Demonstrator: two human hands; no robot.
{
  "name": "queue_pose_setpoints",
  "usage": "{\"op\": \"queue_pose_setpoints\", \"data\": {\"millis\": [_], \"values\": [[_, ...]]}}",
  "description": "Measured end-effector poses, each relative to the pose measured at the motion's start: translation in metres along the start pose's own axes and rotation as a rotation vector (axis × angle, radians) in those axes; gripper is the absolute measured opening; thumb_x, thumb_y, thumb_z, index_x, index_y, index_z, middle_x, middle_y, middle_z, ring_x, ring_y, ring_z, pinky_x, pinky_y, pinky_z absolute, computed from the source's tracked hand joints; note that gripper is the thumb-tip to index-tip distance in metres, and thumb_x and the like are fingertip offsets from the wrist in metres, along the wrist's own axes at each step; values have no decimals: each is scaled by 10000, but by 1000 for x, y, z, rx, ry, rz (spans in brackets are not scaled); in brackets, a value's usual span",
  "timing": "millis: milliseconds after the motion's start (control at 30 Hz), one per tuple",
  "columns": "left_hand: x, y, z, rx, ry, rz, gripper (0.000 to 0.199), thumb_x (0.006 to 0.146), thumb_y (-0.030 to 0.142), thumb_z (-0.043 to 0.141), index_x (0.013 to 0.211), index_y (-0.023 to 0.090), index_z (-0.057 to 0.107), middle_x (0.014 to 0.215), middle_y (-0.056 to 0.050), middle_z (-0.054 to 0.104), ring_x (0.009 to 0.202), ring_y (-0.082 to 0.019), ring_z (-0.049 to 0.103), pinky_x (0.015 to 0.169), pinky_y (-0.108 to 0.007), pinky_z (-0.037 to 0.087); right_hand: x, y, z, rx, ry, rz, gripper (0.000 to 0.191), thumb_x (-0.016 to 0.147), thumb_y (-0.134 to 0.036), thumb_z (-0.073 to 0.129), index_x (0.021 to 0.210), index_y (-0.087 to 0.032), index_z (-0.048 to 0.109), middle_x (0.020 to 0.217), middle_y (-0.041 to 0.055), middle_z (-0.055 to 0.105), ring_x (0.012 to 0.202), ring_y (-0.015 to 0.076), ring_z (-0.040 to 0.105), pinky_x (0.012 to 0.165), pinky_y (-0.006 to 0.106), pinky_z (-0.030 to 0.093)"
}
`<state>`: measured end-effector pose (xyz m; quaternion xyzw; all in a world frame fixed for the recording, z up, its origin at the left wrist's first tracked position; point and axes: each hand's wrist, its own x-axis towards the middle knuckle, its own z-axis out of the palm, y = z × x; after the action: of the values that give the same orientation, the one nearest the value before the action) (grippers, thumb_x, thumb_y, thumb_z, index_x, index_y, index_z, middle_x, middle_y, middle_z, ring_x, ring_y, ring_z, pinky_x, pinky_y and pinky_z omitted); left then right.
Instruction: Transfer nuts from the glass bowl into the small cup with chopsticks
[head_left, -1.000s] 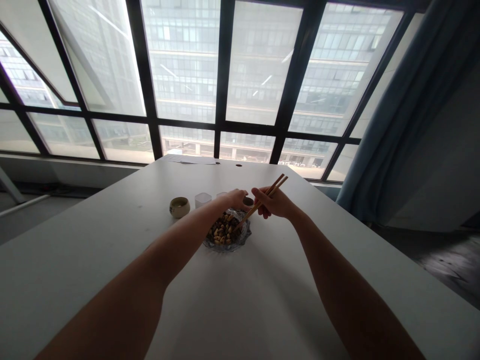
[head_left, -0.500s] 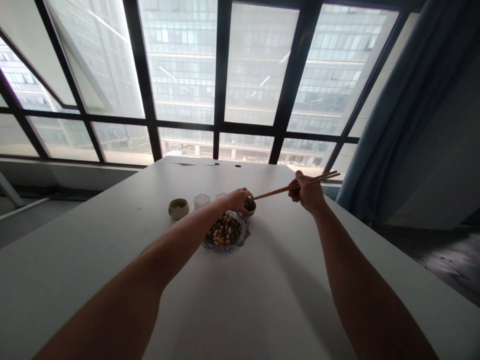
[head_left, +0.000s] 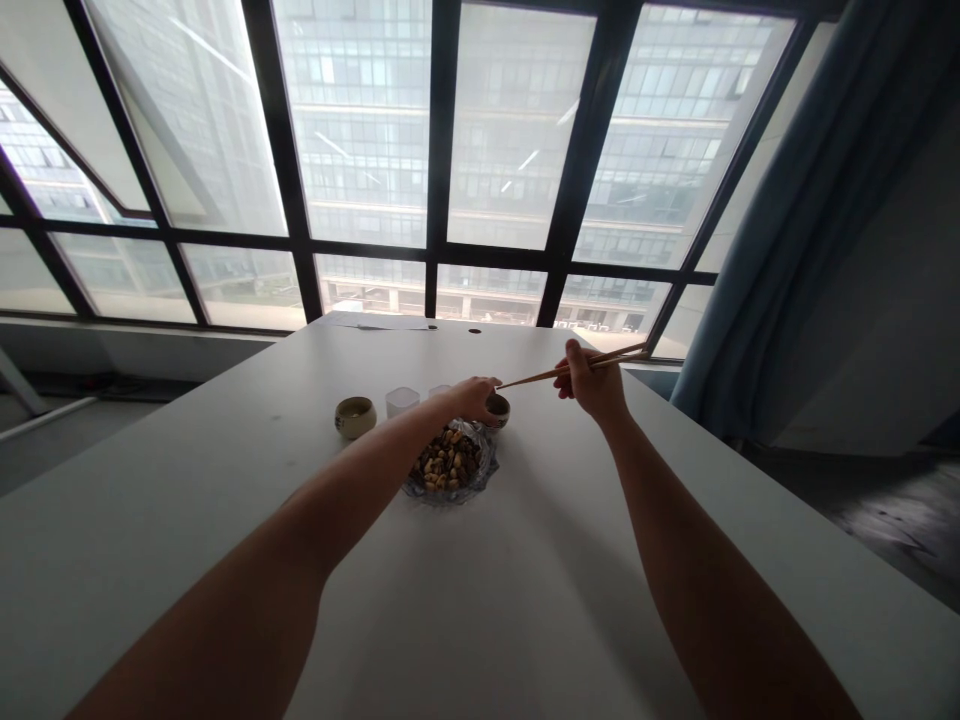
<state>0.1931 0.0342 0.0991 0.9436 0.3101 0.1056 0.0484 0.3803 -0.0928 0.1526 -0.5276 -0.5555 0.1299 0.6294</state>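
My left hand (head_left: 474, 398) is closed around the left side of a small round cup (head_left: 498, 411) with a dark inside. Wooden chopsticks (head_left: 540, 376) are gripped in my right hand (head_left: 590, 382), their tips just above that cup beside my left fingers. Whether the tips hold anything is too small to tell. Nearer to me, partly under my left forearm, a clear scalloped bowl (head_left: 487, 468) holds a brown and yellow mix that looks like nuts.
A beige cup (head_left: 355, 418) stands left of the bowl on the white table (head_left: 465, 600). Two translucent cups (head_left: 403, 402) are behind my left forearm, one partly hidden. Windows (head_left: 510, 130) line the far side, and a blue curtain (head_left: 757, 240) hangs at the right.
My right hand and the chopsticks have moved left, and the tips have risen slightly over the cup. My left hand stays at the cup, whose opening shows more plainly.
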Motion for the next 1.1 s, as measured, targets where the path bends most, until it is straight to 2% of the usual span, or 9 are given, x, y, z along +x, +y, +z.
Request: {"op": "queue_pose_setpoints", "data": {"millis": [100, 267, 367, 467, 533, 633, 767, 867, 1100], "values": [[-2, 1, -1, 23, -42, -57, 787, 789, 460, 745, 1468, 202, 443, 1343, -108, 656, 1254, -276, 591, 1022, -324, 472, -2, -15, 1, 113, -74, 39, 607, 846, -725, 579, 581, -178, 602, 407, 28, 575, 285, 102, 477, 297, 212, 371], [-13, 1, -14, 59, -44, -59, 702, 881, 404, 667, 1488, 154, 418, 1433, -140, 598, 1372, -274, 510, 1212, -424, 276, -14, -29, 17, 96, -480, 87, 621, 764, -759, 644, 567, -170, 619, 391, 28, 575, 279, 108, 483, 289, 207, 359], [-37, -5, -26, 47, 78, -33, 507, 952, 300, 549, 1428, 136, 498, 1441, -131, 594, 1374, -244, 512, 1239, -432, 233, -24, -29, 30, -20, -614, 72, 610, 776, -738, 654, 573, -163, 627, 417, 25, 594, 302, 92, 504, 311, 182, 373], [-77, -13, -31, 1, 232, 0, 383, 959, 258, 506, 1315, 152, 600, 1356, -105, 659, 1316, -224, 559, 1186, -402, 358, -32, -28, 43, -55, -689, 56, 614, 785, -743, 640, 581, -164, 620, 440, 23, 608, 323, 86, 520, 329, 173, 389], [-107, -21, -30, -36, 321, 7, 341, 961, 248, 480, 1255, 174, 635, 1319, -92, 679, 1274, -212, 587, 1128, -382, 436, -36, -27, 51, -28, -716, 54, 616, 780, -754, 634, 595, -167, 620, 457, 27, 620, 346, 95, 543, 346, 179, 414], [-148, -37, -24, -54, 428, 20, 291, 967, 277, 463, 1169, 219, 665, 1279, -65, 698, 1217, -200, 624, 1165, -409, 407, -39, -25, 60, 34, -696, 63, 615, 771, -764, 628, 604, -172, 616, 458, 26, 616, 354, 104, 546, 348, 191, 421], [-188, -65, -15, -23, 629, -77, 265, 962, 369, 495, 1122, 241, 663, 1266, -78, 689, 1199, -236, 621, 1103, -450, 462, -37, -24, 57, 54, -476, -2, 630, 815, -765, 564, 583, -180, 592, 407, 0, 544, 303, 83, 448, 315, 199, 346], [-205, -87, -8, -4, 736, -141, 351, 925, 432, 566, 1182, 201, 627, 1319, -127, 645, 1239, -291, 585, 1073, -501, 473, -34, -24, 49, -18, -454, -109, 634, 833, -770, 548, 617, -177, 612, 449, 13, 575, 358, 99, 496, 359, 210, 384], [-213, -114, 20, -97, 780, -300, 616, 836, 535, 681, 1320, 190, 520, 1405, -168, 571, 1325, -341, 519, 1109, -532, 433, -33, -19, 43, -146, -669, -214, 593, 891, -715, 533, 640, -184, 616, 535, 40, 643, 442, 134, 602, 427, 231, 450]]}}
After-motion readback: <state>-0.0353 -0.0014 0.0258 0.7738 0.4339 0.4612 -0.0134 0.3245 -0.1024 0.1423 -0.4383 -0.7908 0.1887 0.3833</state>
